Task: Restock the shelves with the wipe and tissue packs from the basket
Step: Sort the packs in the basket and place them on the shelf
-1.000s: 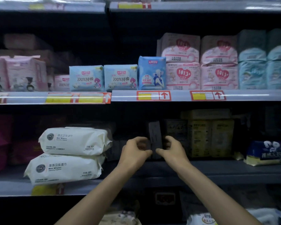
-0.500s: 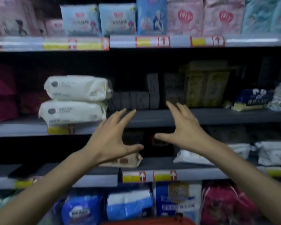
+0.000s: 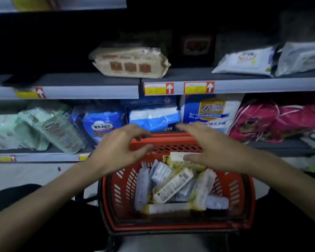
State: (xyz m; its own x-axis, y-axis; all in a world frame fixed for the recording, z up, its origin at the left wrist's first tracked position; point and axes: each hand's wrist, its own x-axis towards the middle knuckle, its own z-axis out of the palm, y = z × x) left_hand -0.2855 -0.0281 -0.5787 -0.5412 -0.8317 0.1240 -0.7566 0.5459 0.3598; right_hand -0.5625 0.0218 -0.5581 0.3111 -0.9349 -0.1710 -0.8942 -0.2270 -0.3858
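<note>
A red plastic basket (image 3: pixel 120 193) stands on the floor in front of me, holding several small wipe and tissue packs (image 3: pixel 171 188) in white and yellow wrappers. My left hand (image 3: pixel 116 148) hovers over the basket's far left rim, fingers spread and loosely bent, holding nothing. My right hand (image 3: pixel 213 146) hovers over the far right rim, fingers extended toward the left, also empty. Both hands are above the packs and touch none of them.
A grey shelf (image 3: pixel 262 84) above the basket carries a beige wipe pack (image 3: pixel 129 62) and white wipe packs (image 3: pixel 244 60). The lowest shelf holds green packs (image 3: pixel 49 128), blue packs (image 3: pixel 153 117) and pink bags (image 3: pixel 273 120). Pale floor lies to the left.
My view has dropped from the upper shelves to the basket. Both hands let go of the dark pack on the shelf, opened and came down over the basket.
</note>
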